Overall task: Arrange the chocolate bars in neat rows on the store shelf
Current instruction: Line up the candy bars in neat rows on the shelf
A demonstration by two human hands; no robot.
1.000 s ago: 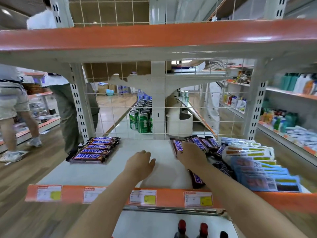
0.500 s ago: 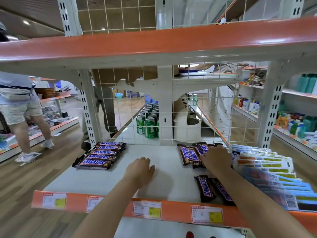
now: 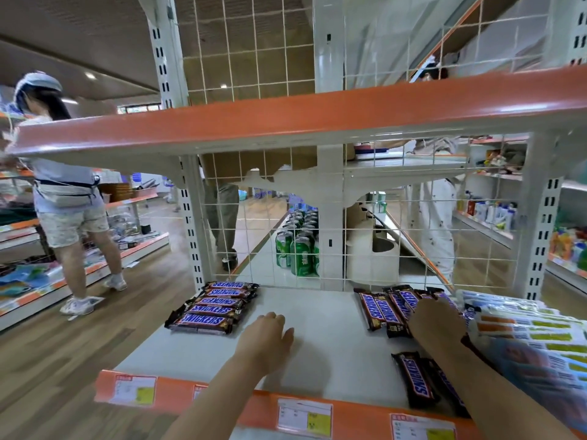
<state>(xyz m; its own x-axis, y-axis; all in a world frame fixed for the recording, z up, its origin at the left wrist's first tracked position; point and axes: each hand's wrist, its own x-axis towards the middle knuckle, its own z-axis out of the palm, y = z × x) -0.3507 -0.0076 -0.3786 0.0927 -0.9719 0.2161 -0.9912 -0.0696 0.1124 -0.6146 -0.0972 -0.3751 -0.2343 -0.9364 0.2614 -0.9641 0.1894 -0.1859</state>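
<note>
1. Resting the left hand (image 3: pixel 265 339) flat and relaxed on the shelf (image 3: pixel 333 354), likely for support.
2. Pressing the right hand (image 3: pixel 436 322) onto loose chocolate bars (image 3: pixel 386 309) at the back right, apparently squaring them; grip unclear.

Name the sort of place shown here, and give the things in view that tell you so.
Most likely a shop or supermarket: shelves edged with price labels, Snickers bars laid out for sale, and green cans stocked behind.

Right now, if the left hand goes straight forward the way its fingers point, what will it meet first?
Probably nothing near: the left hand points over bare shelf toward the wire grid at the back. The bars lie off to its left. Depth is hard to judge.
</note>
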